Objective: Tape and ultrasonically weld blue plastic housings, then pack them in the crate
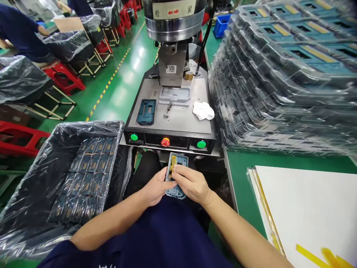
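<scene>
In front of my lap, my left hand grips a blue-grey plastic housing by its left edge, thumb across the front. The housing is tilted, with its inner side facing me. A yellow tape strip lies along its upper left part, beside a rectangular window. My right hand is closed over the housing, thumb and fingertips pinched at the lower end of that strip. The fingers hide part of the housing's middle. Ahead, a similar dark blue housing rests on the left of the press table.
A press head hangs over a grey fixture. A white cloth, green buttons and a red button are nearby. Left stands a plastic-lined bin of wrapped housings; right, stacked clear trays and white sheets with yellow strips.
</scene>
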Tool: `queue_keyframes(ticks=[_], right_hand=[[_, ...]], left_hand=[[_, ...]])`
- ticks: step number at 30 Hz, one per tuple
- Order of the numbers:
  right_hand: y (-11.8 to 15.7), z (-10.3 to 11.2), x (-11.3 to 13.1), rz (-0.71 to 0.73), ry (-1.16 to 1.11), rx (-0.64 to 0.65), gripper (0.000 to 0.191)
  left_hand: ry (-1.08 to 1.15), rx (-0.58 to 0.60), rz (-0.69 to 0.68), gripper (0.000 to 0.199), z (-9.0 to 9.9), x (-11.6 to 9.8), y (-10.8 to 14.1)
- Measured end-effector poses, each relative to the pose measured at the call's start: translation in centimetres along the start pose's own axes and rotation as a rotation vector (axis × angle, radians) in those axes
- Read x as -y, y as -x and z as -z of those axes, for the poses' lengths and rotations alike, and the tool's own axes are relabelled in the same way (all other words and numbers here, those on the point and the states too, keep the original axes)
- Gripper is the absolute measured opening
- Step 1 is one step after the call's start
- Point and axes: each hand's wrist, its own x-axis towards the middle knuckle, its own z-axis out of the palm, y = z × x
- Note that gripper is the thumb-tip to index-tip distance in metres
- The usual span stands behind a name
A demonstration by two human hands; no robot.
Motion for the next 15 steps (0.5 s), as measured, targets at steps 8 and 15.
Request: queue_keyframes(ticks=[8,15], right_hand=[[-0.6,-0.3,0.4,-0.101,0.024,0.149,0.017],[-0.9,-0.4,0.8,-0.157,0.098,0.287,0.018]], left_hand=[[-0.041,0.020,-0.025,0.065,0.6,0.0,0.0],[-0.011,0.009,-0.029,0.068,1.4,0.2,0.1]])
